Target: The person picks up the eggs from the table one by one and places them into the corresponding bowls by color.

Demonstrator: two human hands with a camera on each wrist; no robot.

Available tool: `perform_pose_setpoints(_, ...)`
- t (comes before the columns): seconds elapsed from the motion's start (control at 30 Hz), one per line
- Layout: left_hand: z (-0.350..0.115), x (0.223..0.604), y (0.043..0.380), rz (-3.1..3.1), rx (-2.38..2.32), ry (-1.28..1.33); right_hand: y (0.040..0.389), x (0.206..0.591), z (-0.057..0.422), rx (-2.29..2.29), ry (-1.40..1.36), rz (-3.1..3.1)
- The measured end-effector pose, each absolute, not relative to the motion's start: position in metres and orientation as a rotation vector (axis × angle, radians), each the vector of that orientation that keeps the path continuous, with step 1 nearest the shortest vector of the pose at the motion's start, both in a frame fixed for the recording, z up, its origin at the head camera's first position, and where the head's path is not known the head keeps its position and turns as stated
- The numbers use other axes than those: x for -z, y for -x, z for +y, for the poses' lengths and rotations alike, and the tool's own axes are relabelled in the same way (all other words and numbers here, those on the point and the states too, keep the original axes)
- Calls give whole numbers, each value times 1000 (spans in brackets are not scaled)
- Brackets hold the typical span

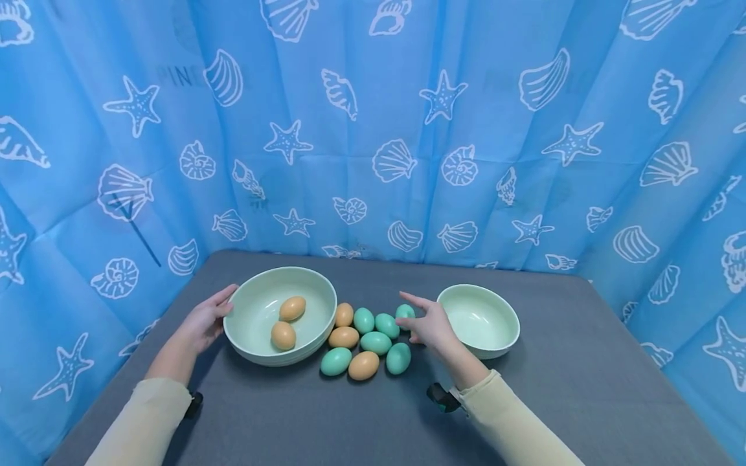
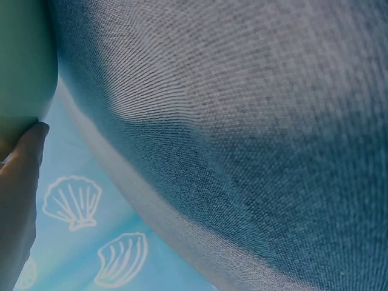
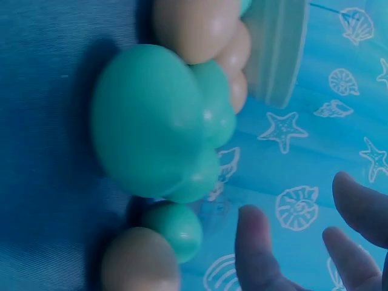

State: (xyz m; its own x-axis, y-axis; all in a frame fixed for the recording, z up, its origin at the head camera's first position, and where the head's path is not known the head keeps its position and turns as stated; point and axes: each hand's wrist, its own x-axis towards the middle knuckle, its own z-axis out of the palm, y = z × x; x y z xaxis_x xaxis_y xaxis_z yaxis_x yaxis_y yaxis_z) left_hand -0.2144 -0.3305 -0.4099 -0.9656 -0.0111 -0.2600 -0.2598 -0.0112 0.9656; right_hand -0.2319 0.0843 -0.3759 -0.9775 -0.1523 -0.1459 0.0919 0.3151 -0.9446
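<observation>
My left hand holds the left side of a large pale green bowl, its fingertips at the rim. In the left wrist view a finger lies against the bowl's outer wall. Two orange-brown eggs rest inside this bowl. To its right, green eggs and orange-brown eggs lie clustered on the table. Over the right end of the cluster is my right hand, fingers spread and nothing between them. The right wrist view shows its fingertips apart from the nearby green egg.
A smaller pale green bowl stands just right of my right hand, with no eggs visible in it. Everything sits on a dark grey cloth-covered table. A blue curtain with white shell prints hangs behind and at both sides.
</observation>
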Motion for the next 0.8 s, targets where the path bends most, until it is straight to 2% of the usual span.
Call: perform_pose_setpoints(0.8,-332,412,212,2044,-2103,266,239,419,93,1411,188,2692)
